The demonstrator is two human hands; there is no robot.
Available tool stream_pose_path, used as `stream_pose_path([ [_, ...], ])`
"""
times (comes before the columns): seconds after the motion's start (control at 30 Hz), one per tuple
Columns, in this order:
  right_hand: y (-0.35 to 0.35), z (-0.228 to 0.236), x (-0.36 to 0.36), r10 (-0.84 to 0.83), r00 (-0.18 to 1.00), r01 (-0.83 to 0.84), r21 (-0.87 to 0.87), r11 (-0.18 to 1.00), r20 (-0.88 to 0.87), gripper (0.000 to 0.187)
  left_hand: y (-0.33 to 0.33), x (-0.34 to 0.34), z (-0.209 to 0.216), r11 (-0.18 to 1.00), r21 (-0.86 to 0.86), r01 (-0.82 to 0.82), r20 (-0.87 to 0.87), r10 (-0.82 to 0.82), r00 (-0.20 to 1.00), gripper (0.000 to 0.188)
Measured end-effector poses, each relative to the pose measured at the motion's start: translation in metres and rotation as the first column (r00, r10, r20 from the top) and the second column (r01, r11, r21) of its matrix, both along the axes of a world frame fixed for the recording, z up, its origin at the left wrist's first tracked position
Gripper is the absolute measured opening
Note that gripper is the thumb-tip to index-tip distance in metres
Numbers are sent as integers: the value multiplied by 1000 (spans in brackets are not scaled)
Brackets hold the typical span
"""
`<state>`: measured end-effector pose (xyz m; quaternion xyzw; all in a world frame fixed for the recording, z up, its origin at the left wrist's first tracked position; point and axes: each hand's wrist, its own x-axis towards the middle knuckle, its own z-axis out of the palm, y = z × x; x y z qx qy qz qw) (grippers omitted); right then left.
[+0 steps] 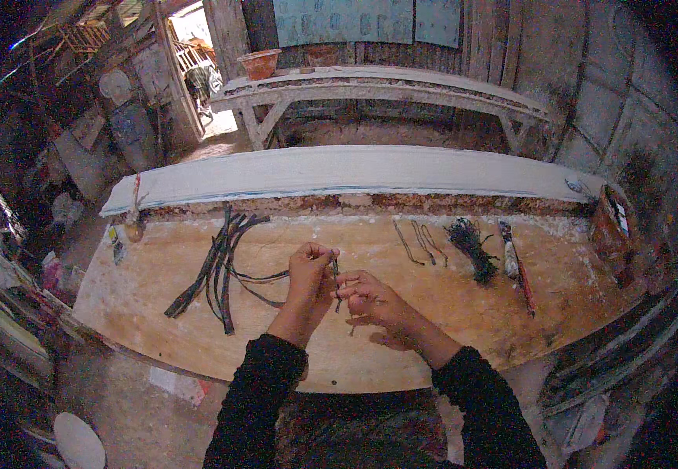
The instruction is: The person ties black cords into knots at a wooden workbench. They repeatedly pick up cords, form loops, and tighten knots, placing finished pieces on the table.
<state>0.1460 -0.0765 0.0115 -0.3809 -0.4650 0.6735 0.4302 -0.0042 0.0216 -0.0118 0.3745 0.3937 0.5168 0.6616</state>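
My left hand [311,273] is closed in a pinch at the upper end of a short dark strip [336,270] above the wooden board. My right hand [376,303] grips the same strip lower down, thumb and forefinger together and the other fingers loosely curled. A short tail of it hangs below the fingertips. Left of my hands lies a loose heap of long black strips [218,270], a few of them curving toward my left wrist. To the right are several short thin twisted strips [423,241] and a tied bundle of thin black strands [476,252].
A stick-like tool with a red handle and pale wrapping [522,273] lies right of the bundle. The wooden board [386,367] meets a raised white ledge [339,172]. A clay-coloured pot [612,227] stands at the right end; another pot [259,66] sits on the back bench [386,84].
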Motion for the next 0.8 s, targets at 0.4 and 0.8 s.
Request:
stream_pose_path([
  [0.4,40,-51,35,-621,668,367,544,755,411,16,-33,15,3,861,307,406,-158,-375,914,4],
  [0.8,55,-54,47,-833,424,546,635,548,354,13,-20,26,-36,651,250,717,-385,-612,691,14],
])
